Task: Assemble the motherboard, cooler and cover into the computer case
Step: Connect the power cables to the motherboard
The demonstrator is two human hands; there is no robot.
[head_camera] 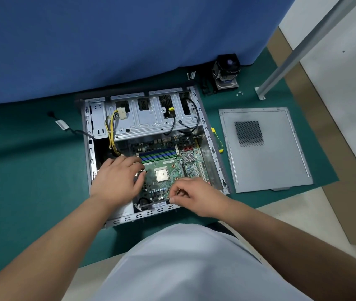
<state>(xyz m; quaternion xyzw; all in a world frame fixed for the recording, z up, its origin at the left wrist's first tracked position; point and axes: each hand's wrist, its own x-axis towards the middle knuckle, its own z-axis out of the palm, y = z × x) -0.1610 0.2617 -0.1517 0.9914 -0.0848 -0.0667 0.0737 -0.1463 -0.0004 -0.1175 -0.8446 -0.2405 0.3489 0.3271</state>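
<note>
Open computer case point(210, 135) lies on the green surface point(31, 170); motherboard point(172, 164) sits inside. It's stiff but fragile: hold it by the edges. Your left hand point(118, 179) rests flat on its left side; right hand point(194, 196) pinches its near edge.

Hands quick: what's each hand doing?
Left hand: open, fingers resting on the motherboard.
Right hand: fingers curled, pinching the motherboard's near edge.
</note>
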